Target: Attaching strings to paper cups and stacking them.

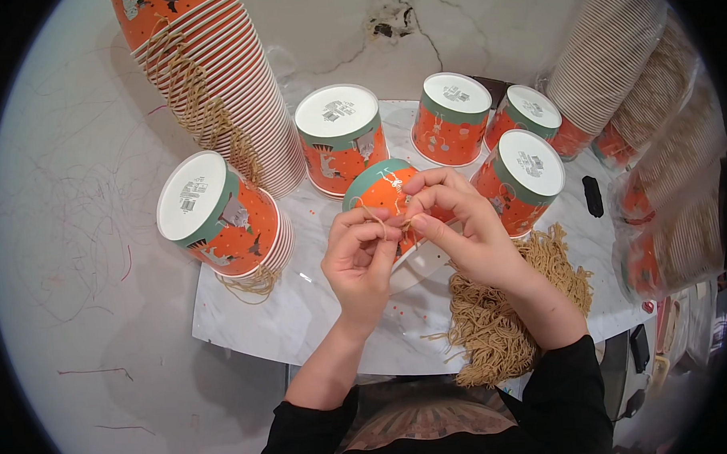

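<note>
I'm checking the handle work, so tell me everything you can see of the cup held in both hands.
The cup is an orange paper cup with a green band and white drawings, tilted on its side above the marble board. The left hand and right hand pinch a tan string against its wall. Its bottom is hidden.

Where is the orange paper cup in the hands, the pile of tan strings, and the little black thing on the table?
Orange paper cup with green rim [384,186], head view, on its printed side wall.
Pile of tan paper strings [495,322], head view, middle of the heap.
Small black oblong object [592,196], head view, its centre.
</note>
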Demonstrator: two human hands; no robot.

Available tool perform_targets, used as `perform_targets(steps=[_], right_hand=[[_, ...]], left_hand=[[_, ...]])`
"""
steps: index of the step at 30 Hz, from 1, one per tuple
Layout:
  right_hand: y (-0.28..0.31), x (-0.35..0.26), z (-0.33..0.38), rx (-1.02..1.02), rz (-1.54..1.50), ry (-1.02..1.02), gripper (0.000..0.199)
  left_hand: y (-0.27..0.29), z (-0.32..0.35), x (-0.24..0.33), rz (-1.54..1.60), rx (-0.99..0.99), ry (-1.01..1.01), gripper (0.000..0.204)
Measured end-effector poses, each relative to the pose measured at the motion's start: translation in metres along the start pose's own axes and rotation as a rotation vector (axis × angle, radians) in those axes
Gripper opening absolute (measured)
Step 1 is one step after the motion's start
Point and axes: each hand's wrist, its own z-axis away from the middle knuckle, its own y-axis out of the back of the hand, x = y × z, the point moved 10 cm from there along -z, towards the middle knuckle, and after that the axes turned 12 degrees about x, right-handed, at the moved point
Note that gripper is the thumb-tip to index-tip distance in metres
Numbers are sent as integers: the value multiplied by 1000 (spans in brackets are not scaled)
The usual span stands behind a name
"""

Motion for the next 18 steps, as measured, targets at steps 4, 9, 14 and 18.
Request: perform_targets(steps=[4,9,14,18], right_hand=[[0,1,-1,13,-76,-56,11],[0,-2,0,33,-81,-39,11],[1,-7,-1,53,-5,27,12],[1,-31,-2,82,94,156,13]], left_hand=[[-4,-1,6,-20,-16,-3,15],[-7,-1,5,-16,-26,27,13],[-4,-2,2,-17,-7,36,10],[4,-5,-6,-32,10,70,8]])
